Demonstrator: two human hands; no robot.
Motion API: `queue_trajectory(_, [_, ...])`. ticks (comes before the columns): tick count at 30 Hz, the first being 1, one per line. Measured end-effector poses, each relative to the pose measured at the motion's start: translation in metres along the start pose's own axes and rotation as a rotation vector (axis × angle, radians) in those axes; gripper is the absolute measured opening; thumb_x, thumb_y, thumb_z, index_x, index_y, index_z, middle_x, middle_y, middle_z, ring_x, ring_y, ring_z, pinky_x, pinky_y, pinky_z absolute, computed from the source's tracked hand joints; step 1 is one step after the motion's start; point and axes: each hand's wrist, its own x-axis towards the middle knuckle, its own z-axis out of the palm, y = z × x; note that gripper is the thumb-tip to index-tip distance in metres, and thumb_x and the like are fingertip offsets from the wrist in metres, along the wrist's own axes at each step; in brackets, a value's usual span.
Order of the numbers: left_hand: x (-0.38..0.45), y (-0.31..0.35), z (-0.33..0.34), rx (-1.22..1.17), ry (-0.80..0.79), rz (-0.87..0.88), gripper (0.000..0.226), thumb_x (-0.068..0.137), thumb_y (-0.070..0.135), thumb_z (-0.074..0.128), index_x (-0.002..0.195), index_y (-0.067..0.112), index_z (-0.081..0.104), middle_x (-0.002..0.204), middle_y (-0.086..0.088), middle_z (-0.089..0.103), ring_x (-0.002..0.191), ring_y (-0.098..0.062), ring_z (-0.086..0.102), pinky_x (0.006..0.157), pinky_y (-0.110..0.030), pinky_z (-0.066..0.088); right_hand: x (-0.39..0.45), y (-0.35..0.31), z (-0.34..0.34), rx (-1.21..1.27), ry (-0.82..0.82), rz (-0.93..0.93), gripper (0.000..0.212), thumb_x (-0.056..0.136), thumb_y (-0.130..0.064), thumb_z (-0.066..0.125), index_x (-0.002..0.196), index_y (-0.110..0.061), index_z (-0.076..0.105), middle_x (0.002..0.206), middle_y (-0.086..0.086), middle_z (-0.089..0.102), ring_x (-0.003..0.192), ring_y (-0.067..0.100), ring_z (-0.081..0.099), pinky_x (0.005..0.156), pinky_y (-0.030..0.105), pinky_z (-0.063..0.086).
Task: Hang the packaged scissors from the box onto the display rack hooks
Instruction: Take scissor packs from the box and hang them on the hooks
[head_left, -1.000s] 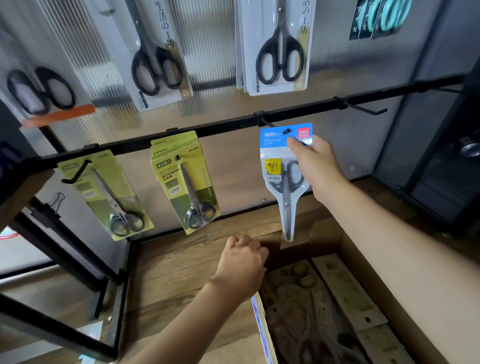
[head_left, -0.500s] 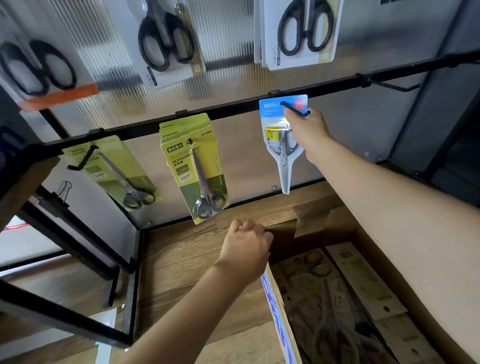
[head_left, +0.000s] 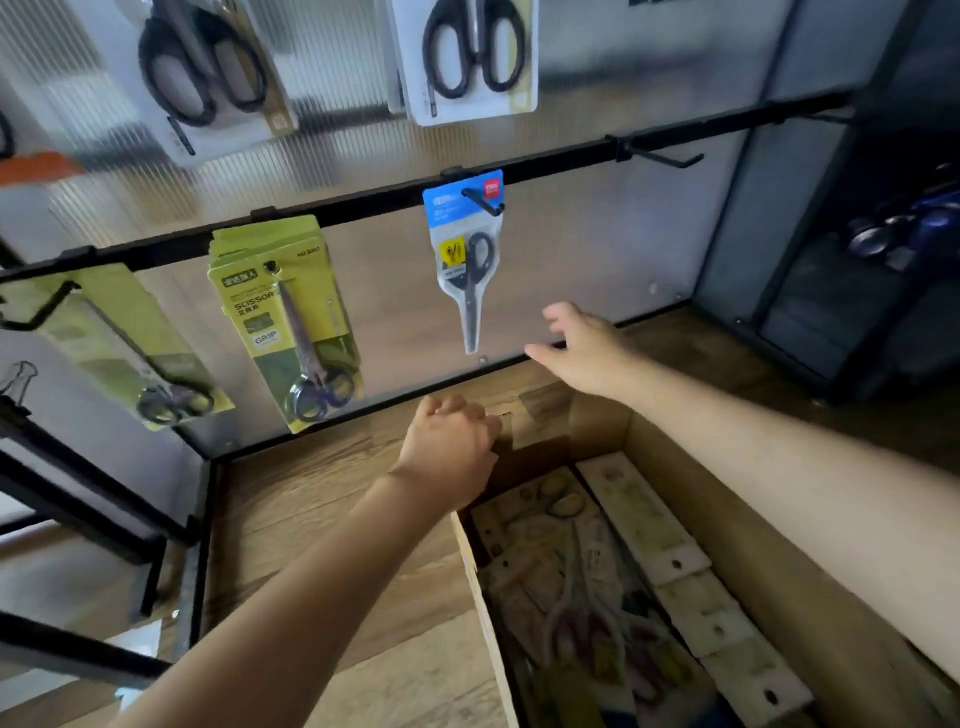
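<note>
A blue-topped scissors pack (head_left: 464, 244) hangs by itself on a black hook (head_left: 483, 202) of the rack bar (head_left: 561, 161). My right hand (head_left: 582, 348) hovers below and right of it, fingers spread and holding nothing. My left hand (head_left: 452, 447) has its fingers curled over the far rim of the cardboard box (head_left: 810, 587), gripping it. Inside the box lie several packaged scissors (head_left: 597, 587). Yellow-green scissors packs (head_left: 285, 312) hang on a hook left of the blue pack, and another (head_left: 119, 338) hangs further left.
A bare hook (head_left: 662, 156) sticks out of the bar on the right. Two packs of black-handled scissors (head_left: 467, 57) hang on the upper row. The box stands on a wooden shelf (head_left: 311, 499). A dark cabinet (head_left: 857, 291) stands at right.
My right hand slid the blue pack onto the hook, let it go and dropped down to the right. The left hand stayed on the box rim.
</note>
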Motion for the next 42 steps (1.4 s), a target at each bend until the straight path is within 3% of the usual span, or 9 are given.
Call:
queue_trajectory(8, [0.033,0.053,0.020,0.004,-0.156,0.056,0.031,0.095,0.035,0.045,0.124,0.025,0.053,0.124,0.001,0.055,0.121,-0.022,0.044,0.105,-0.039,0.028,-0.077,0.087,0.024,-0.298,-0.230,-0.111,0.040,0.095,-0.032,0.052,0.132,-0.017,0.046,0.132,0.003,0.050,0.115,0.020,0.049,0.087,0.029,0.042])
queue_trajectory(14, [0.033,0.088,0.061,0.000,-0.292,0.069,0.027,0.095,0.025,0.043,0.118,0.023,0.057,0.119,-0.001,0.058,0.117,-0.023,0.049,0.098,-0.037,0.034,-0.107,0.140,0.031,-0.629,-0.461,-0.295,0.033,0.097,-0.018,0.045,0.129,-0.012,0.050,0.133,0.009,0.047,0.123,0.026,0.043,0.097,0.033,0.037])
queue_trajectory(19, [0.026,0.104,0.088,-0.028,-0.412,0.043,0.022,0.091,0.023,0.049,0.111,0.022,0.058,0.115,0.000,0.060,0.111,-0.021,0.055,0.090,-0.035,0.041,-0.131,0.169,0.056,-0.786,-0.626,-0.306,0.041,0.092,-0.007,0.050,0.133,-0.011,0.047,0.133,0.010,0.046,0.125,0.028,0.041,0.103,0.037,0.035])
queue_trajectory(21, [0.020,0.113,0.093,-0.055,-0.444,0.058,0.021,0.092,0.029,0.050,0.109,0.020,0.058,0.115,0.000,0.060,0.108,-0.022,0.057,0.081,-0.033,0.045,-0.142,0.178,0.069,-0.793,-0.679,-0.312,0.045,0.091,-0.012,0.053,0.135,-0.013,0.044,0.134,0.009,0.044,0.125,0.029,0.040,0.104,0.037,0.033])
queue_trajectory(25, [0.009,0.138,0.099,-0.074,-0.572,0.146,0.045,0.091,0.048,0.050,0.123,0.016,0.051,0.121,-0.004,0.055,0.110,-0.024,0.055,0.077,-0.033,0.047,-0.166,0.187,0.083,-0.702,-0.654,-0.294,0.032,0.094,-0.016,0.047,0.126,-0.014,0.051,0.127,0.007,0.047,0.121,0.028,0.041,0.100,0.041,0.035])
queue_trajectory(30, [0.002,0.154,0.102,0.004,-0.644,0.455,0.056,0.085,0.046,0.062,0.132,0.022,0.045,0.121,-0.005,0.048,0.108,-0.024,0.050,0.081,-0.035,0.048,-0.187,0.198,0.085,-0.556,-0.610,-0.235,0.027,0.094,-0.027,0.050,0.114,-0.010,0.056,0.116,0.009,0.053,0.110,0.027,0.048,0.088,0.034,0.038])
queue_trajectory(35, [-0.005,0.152,0.101,0.025,-0.588,0.618,0.075,0.084,0.035,0.065,0.144,0.039,0.022,0.120,-0.006,0.043,0.106,-0.025,0.047,0.081,-0.036,0.046,-0.190,0.199,0.085,-0.482,-0.574,-0.120,0.034,0.091,-0.040,0.052,0.108,-0.011,0.058,0.111,0.007,0.055,0.104,0.025,0.052,0.084,0.034,0.041])
queue_trajectory(42, [-0.006,0.152,0.111,0.153,-0.505,0.765,0.072,0.083,0.034,0.065,0.143,0.032,0.025,0.139,-0.009,0.031,0.123,-0.030,0.039,0.096,-0.043,0.042,-0.182,0.196,0.090,-0.478,-0.651,0.018,0.035,0.085,-0.046,0.058,0.095,-0.013,0.061,0.102,0.007,0.058,0.093,0.025,0.057,0.077,0.036,0.051])
